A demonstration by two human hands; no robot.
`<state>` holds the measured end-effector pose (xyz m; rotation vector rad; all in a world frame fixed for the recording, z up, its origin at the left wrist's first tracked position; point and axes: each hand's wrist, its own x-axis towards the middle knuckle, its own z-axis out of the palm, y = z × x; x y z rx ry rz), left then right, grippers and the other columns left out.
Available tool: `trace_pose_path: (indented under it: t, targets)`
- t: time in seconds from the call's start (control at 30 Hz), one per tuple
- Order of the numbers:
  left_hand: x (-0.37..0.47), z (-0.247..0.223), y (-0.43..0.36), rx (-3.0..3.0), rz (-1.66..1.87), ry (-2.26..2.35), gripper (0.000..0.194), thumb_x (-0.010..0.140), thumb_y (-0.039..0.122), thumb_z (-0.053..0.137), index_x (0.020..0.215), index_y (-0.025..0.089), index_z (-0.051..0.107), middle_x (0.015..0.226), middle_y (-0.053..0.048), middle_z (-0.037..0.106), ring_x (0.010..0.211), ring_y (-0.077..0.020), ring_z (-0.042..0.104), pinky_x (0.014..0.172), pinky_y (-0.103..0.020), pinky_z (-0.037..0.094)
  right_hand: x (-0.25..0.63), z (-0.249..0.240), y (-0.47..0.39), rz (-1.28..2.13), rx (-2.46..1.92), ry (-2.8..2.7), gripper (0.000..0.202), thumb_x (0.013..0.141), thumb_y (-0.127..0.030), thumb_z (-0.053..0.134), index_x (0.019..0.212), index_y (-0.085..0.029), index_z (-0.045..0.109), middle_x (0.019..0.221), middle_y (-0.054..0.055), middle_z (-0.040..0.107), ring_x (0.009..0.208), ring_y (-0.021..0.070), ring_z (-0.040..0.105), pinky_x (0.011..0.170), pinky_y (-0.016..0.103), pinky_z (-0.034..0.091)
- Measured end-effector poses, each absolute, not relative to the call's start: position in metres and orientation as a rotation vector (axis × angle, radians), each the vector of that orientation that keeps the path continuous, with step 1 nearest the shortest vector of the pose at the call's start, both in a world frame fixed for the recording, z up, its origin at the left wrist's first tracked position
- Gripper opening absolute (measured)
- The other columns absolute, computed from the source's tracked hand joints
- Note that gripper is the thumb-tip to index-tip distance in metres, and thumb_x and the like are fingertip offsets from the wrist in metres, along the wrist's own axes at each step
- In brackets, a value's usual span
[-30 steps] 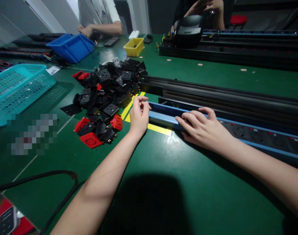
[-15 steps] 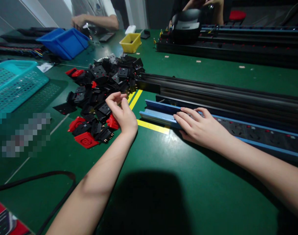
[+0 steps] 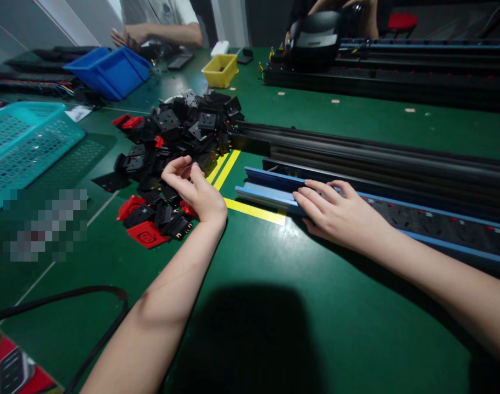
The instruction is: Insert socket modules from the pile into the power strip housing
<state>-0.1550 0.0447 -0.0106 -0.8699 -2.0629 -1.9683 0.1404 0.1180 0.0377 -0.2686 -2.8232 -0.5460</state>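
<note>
My left hand (image 3: 196, 191) hovers at the near right side of a pile of black socket modules (image 3: 167, 123), palm tilted up. Its fingers are curved and the thumb stands apart; I see nothing held. Red socket modules (image 3: 146, 234) lie at the pile's near edge, one partly behind this hand. My right hand (image 3: 335, 210) lies across a long blue rail (image 3: 270, 194), fingers over its top and thumb along its near side. Black socket modules (image 3: 414, 213) with red dots sit in the rail's channel right of that hand. What lies under the palm is hidden.
Black rails (image 3: 356, 145) lie behind the blue one. Yellow tape (image 3: 253, 210) marks the green table. A teal basket (image 3: 32, 142), blue bin (image 3: 110, 71) and yellow bin (image 3: 220, 71) stand left and back. A black cable (image 3: 85, 290) curves at lower left. Two people work opposite.
My left hand has shifted a little to the left, further over the socket pile, its thumb and fingers still apart. The right hand stays on the blue rail.
</note>
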Motion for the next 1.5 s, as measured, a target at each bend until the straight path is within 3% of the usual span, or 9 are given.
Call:
trace_pose_path:
  t: [0.1, 0.17, 0.27, 0.5, 0.7, 0.93, 1.23, 1.37, 1.5]
  targets:
    - [-0.147, -0.006, 0.052, -0.663, -2.050, -1.892, 0.016, 0.095, 0.013, 0.044, 0.108, 0.021, 0.045, 0.113, -0.008, 0.059, 0.106, -0.0178, 0.066, 0.099, -0.039, 0.055, 0.141, 0.038, 0.118, -0.559, -0.270, -2.824, 0.040, 0.101, -0.023, 0.049, 0.136, -0.006, 0.057, 0.137, 0.018, 0.066, 0.133, 0.0303, 0.053, 0.097, 0.045, 0.037]
    - [-0.145, -0.006, 0.054, -0.685, -2.065, -1.869, 0.013, 0.095, 0.015, 0.045, 0.106, 0.022, 0.045, 0.108, -0.007, 0.059, 0.102, -0.0177, 0.066, 0.096, -0.039, 0.055, 0.141, 0.038, 0.118, -0.563, -0.269, -2.826, 0.040, 0.101, -0.023, 0.049, 0.136, -0.006, 0.056, 0.137, 0.018, 0.066, 0.133, 0.0304, 0.053, 0.097, 0.046, 0.037]
    - [-0.146, -0.009, 0.053, -0.754, -2.036, -1.841, 0.005, 0.101, 0.025, 0.046, 0.105, 0.023, 0.044, 0.106, -0.007, 0.057, 0.100, -0.0187, 0.066, 0.090, -0.039, 0.056, 0.141, 0.038, 0.118, -0.557, -0.266, -2.832, 0.041, 0.100, -0.022, 0.050, 0.137, -0.006, 0.056, 0.136, 0.018, 0.066, 0.134, 0.0310, 0.053, 0.097, 0.046, 0.038]
    - [-0.129, -0.007, 0.048, -0.946, -1.961, -1.819, 0.024, 0.104, 0.048, 0.045, 0.105, 0.024, 0.045, 0.101, -0.006, 0.055, 0.085, -0.0174, 0.063, 0.074, -0.038, 0.054, 0.141, 0.037, 0.118, -0.542, -0.253, -2.830, 0.042, 0.100, -0.022, 0.051, 0.138, -0.006, 0.056, 0.135, 0.019, 0.067, 0.134, 0.0321, 0.053, 0.097, 0.046, 0.038]
    - [-0.112, -0.002, 0.048, -1.228, -2.098, -1.787, 0.025, 0.099, 0.051, 0.044, 0.098, 0.026, 0.046, 0.082, -0.001, 0.046, 0.068, -0.0158, 0.054, 0.066, -0.034, 0.045, 0.141, 0.037, 0.119, -0.555, -0.246, -2.831, 0.040, 0.100, -0.022, 0.050, 0.136, -0.005, 0.056, 0.136, 0.017, 0.067, 0.133, 0.0317, 0.053, 0.098, 0.046, 0.038]
    - [-0.131, 0.000, 0.055, -1.028, -2.410, -1.913, 0.013, 0.096, 0.037, 0.048, 0.094, 0.026, 0.040, 0.060, 0.007, 0.026, 0.049, -0.0116, 0.028, 0.048, -0.027, 0.023, 0.141, 0.037, 0.118, -0.545, -0.246, -2.826, 0.041, 0.098, -0.021, 0.052, 0.137, -0.007, 0.057, 0.134, 0.019, 0.068, 0.133, 0.0328, 0.053, 0.097, 0.046, 0.039]
    - [-0.156, -0.020, 0.064, -0.862, -2.157, -2.195, 0.017, 0.091, 0.027, 0.058, 0.094, 0.024, 0.042, 0.069, 0.007, 0.043, 0.060, -0.0093, 0.047, 0.060, -0.024, 0.038, 0.141, 0.038, 0.117, -0.555, -0.252, -2.845, 0.043, 0.099, -0.021, 0.051, 0.139, -0.005, 0.056, 0.135, 0.020, 0.067, 0.134, 0.0334, 0.053, 0.097, 0.047, 0.040]
    - [-0.152, -0.019, 0.061, -0.906, -2.030, -2.201, 0.019, 0.094, 0.036, 0.061, 0.097, 0.022, 0.048, 0.090, 0.001, 0.055, 0.079, -0.0106, 0.056, 0.076, -0.024, 0.046, 0.141, 0.038, 0.117, -0.560, -0.245, -2.840, 0.043, 0.099, -0.022, 0.052, 0.138, -0.005, 0.056, 0.135, 0.020, 0.067, 0.133, 0.0337, 0.053, 0.096, 0.047, 0.040]
    - [-0.148, -0.017, 0.055, -0.925, -1.822, -2.318, 0.027, 0.089, 0.035, 0.070, 0.108, 0.021, 0.057, 0.117, -0.008, 0.055, 0.097, -0.0160, 0.058, 0.094, -0.031, 0.048, 0.141, 0.038, 0.117, -0.592, -0.245, -2.835, 0.041, 0.100, -0.022, 0.049, 0.137, -0.004, 0.057, 0.135, 0.019, 0.067, 0.133, 0.0327, 0.053, 0.097, 0.046, 0.039]
